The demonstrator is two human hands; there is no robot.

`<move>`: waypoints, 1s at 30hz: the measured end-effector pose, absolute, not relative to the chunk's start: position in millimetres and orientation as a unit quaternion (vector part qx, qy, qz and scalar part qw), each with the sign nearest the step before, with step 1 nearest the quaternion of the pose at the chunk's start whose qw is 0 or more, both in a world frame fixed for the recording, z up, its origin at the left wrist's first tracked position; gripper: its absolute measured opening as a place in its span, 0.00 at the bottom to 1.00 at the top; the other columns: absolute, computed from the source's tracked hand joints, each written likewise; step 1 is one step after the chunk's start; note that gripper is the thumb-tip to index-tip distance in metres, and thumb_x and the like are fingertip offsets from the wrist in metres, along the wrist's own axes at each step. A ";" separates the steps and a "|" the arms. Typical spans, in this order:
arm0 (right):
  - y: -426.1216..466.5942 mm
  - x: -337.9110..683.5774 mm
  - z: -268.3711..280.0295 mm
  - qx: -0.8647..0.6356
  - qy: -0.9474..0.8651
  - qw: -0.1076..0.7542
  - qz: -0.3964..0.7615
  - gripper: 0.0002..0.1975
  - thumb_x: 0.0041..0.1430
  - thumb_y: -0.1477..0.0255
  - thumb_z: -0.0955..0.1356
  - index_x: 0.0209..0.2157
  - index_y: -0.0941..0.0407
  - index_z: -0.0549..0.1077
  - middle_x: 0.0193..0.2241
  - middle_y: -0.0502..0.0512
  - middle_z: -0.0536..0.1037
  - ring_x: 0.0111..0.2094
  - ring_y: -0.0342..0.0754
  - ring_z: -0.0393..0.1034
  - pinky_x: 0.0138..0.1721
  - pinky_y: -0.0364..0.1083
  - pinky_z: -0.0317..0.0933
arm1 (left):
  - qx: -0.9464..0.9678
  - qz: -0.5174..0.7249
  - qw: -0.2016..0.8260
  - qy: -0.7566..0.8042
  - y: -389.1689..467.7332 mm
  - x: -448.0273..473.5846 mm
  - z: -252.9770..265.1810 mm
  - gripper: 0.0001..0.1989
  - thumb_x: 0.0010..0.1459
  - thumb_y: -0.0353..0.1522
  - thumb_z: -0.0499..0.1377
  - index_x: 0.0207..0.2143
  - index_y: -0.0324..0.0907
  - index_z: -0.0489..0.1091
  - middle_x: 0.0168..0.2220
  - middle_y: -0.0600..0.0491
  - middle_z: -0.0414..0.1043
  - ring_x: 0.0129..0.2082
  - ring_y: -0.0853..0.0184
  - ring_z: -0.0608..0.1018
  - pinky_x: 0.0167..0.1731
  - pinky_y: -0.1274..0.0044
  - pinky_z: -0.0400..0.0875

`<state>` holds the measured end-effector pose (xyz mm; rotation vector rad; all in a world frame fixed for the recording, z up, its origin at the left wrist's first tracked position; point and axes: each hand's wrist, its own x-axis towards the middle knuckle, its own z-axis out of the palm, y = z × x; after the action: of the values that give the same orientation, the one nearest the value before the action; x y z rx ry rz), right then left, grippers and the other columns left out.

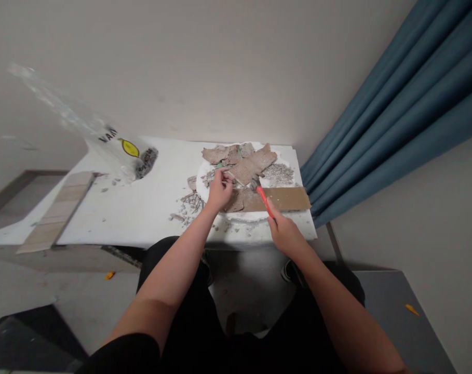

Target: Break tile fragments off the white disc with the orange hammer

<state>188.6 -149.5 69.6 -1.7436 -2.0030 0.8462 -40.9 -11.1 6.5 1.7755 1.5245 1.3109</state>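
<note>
My right hand is wrapped round the red handle of a small hammer. The hammer's grey head is against, or just over, the near edge of a rough brown sheet-like piece. At that piece's left edge, the fingers of my left hand are closed on it; the fingertips are partly hidden. Below it a flat tan board lies crosswise, with another brown fragment on its left end. Further brown pieces and grey crumbs lie behind and beside on a round white base.
Loose rubble is scattered left of the base on the white table. A clear plastic bag with grey bits stands at the back left, near a wood-patterned plank. Blue curtains hang at the right.
</note>
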 end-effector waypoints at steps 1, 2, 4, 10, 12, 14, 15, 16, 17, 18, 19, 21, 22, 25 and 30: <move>-149.0 188.3 68.0 -0.618 -0.705 0.168 0.304 0.33 0.70 0.69 0.58 0.74 0.52 0.49 0.49 0.64 0.81 0.43 0.61 0.79 0.46 0.56 0.69 | 0.640 0.471 0.219 0.566 -11.6 -47.2 8.6 0.22 0.55 0.26 0.54 0.53 0.42 0.61 0.39 0.52 0.75 0.37 0.68 0.76 0.37 0.76 0.71; -148.2 188.7 66.2 -0.620 -0.703 0.165 0.308 0.33 0.69 0.69 0.58 0.73 0.52 0.50 0.50 0.64 0.80 0.45 0.61 0.79 0.47 0.56 0.69 | 0.632 0.463 0.206 0.586 -11.9 -55.0 11.2 0.22 0.56 0.26 0.54 0.53 0.42 0.61 0.40 0.52 0.75 0.37 0.68 0.76 0.37 0.76 0.70; -145.6 192.8 63.0 -0.620 -0.698 0.186 0.305 0.32 0.69 0.69 0.59 0.73 0.52 0.52 0.55 0.63 0.78 0.49 0.61 0.77 0.51 0.56 0.68 | 0.606 0.424 0.160 0.654 -12.4 -75.3 16.6 0.20 0.59 0.27 0.53 0.54 0.41 0.59 0.43 0.51 0.75 0.38 0.69 0.76 0.37 0.77 0.70; -130.0 219.0 50.6 -0.612 -0.688 0.262 0.288 0.32 0.68 0.68 0.59 0.72 0.58 0.54 0.67 0.61 0.65 0.65 0.59 0.62 0.64 0.57 0.58 | 0.540 0.222 0.111 0.804 -23.8 -150.1 18.2 0.10 0.59 0.30 0.56 0.43 0.38 0.68 0.40 0.47 0.77 0.40 0.63 0.76 0.43 0.71 0.69; -123.7 224.2 43.9 -0.619 -0.680 0.262 0.292 0.33 0.67 0.69 0.59 0.71 0.59 0.56 0.67 0.61 0.65 0.67 0.59 0.60 0.66 0.58 0.56 | 0.550 0.143 0.146 0.810 -31.3 -164.5 10.1 0.05 0.52 0.29 0.63 0.32 0.39 0.70 0.32 0.47 0.77 0.39 0.60 0.77 0.42 0.71 0.69; -118.8 226.2 37.7 -0.624 -0.675 0.262 0.295 0.33 0.66 0.69 0.60 0.71 0.58 0.56 0.66 0.61 0.65 0.67 0.59 0.59 0.66 0.59 0.55 | 0.561 0.073 0.176 0.806 -38.4 -170.1 -0.9 0.05 0.47 0.29 0.65 0.25 0.39 0.71 0.29 0.46 0.77 0.40 0.56 0.78 0.42 0.70 0.70; -117.2 226.5 35.2 -0.625 -0.674 0.261 0.296 0.33 0.66 0.69 0.60 0.71 0.58 0.55 0.66 0.61 0.65 0.67 0.59 0.59 0.66 0.60 0.55 | 0.569 0.036 0.183 0.801 -41.4 -170.4 -6.7 0.04 0.46 0.29 0.65 0.25 0.40 0.72 0.31 0.45 0.78 0.41 0.55 0.79 0.42 0.70 0.70; -116.1 226.5 33.2 -0.624 -0.675 0.260 0.296 0.34 0.66 0.69 0.60 0.72 0.58 0.55 0.66 0.61 0.65 0.67 0.59 0.59 0.66 0.60 0.55 | 0.579 -0.004 0.185 0.794 -44.0 -169.7 -12.3 0.03 0.47 0.30 0.64 0.26 0.40 0.73 0.33 0.44 0.79 0.42 0.54 0.80 0.42 0.70 0.71; -115.6 226.4 31.5 -0.623 -0.676 0.260 0.296 0.34 0.66 0.68 0.60 0.72 0.59 0.55 0.66 0.61 0.65 0.67 0.59 0.59 0.66 0.60 0.54 | 0.592 -0.043 0.182 0.784 -46.1 -168.4 -17.5 0.03 0.48 0.30 0.63 0.29 0.40 0.75 0.37 0.43 0.80 0.44 0.53 0.80 0.42 0.70 0.71; -115.4 226.4 30.1 -0.622 -0.677 0.261 0.295 0.34 0.66 0.68 0.60 0.72 0.59 0.54 0.66 0.61 0.65 0.67 0.59 0.59 0.67 0.60 0.54 | 0.605 -0.075 0.175 0.773 -47.7 -166.9 -22.3 0.06 0.50 0.31 0.61 0.32 0.40 0.76 0.40 0.42 0.80 0.45 0.53 0.80 0.42 0.71 0.72; -115.5 226.4 29.0 -0.621 -0.677 0.264 0.294 0.34 0.66 0.68 0.60 0.72 0.58 0.54 0.66 0.61 0.65 0.67 0.59 0.59 0.67 0.61 0.53 | 0.617 -0.100 0.166 0.763 -48.8 -165.6 -26.4 0.09 0.52 0.31 0.60 0.35 0.40 0.77 0.44 0.41 0.80 0.47 0.53 0.80 0.43 0.71 0.72; -116.1 226.8 27.3 -0.617 -0.678 0.271 0.293 0.34 0.66 0.68 0.61 0.72 0.57 0.55 0.67 0.60 0.65 0.67 0.58 0.58 0.67 0.61 0.52 | 0.635 -0.119 0.152 0.748 -49.9 -163.7 -32.7 0.13 0.55 0.33 0.57 0.40 0.41 0.77 0.47 0.40 0.79 0.48 0.54 0.80 0.43 0.71 0.73; -116.3 227.0 26.8 -0.616 -0.678 0.273 0.293 0.34 0.66 0.68 0.61 0.72 0.57 0.55 0.67 0.59 0.64 0.68 0.58 0.58 0.68 0.61 0.52 | 0.640 -0.119 0.149 0.745 -49.9 -163.1 -34.9 0.14 0.55 0.33 0.56 0.42 0.41 0.77 0.47 0.40 0.79 0.48 0.54 0.80 0.44 0.71 0.73; -116.6 227.3 26.8 -0.617 -0.677 0.270 0.296 0.34 0.66 0.68 0.60 0.72 0.56 0.55 0.68 0.58 0.63 0.68 0.57 0.56 0.68 0.60 0.50 | 0.640 -0.117 0.149 0.744 -48.5 -162.4 -38.0 0.16 0.56 0.34 0.56 0.43 0.40 0.78 0.47 0.40 0.79 0.49 0.55 0.80 0.44 0.72 0.73; -116.8 226.5 29.4 -0.621 -0.676 0.258 0.301 0.34 0.66 0.67 0.60 0.72 0.59 0.55 0.68 0.60 0.62 0.68 0.57 0.56 0.68 0.57 0.50 | 0.611 -0.099 0.148 0.772 -42.3 -163.0 -31.5 0.19 0.53 0.37 0.59 0.46 0.39 0.77 0.48 0.38 0.79 0.49 0.52 0.80 0.43 0.71 0.74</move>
<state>226.5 -116.8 29.4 -1.6841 -1.8321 0.8170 -163.0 -42.3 -31.5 1.7560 2.2196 -0.2856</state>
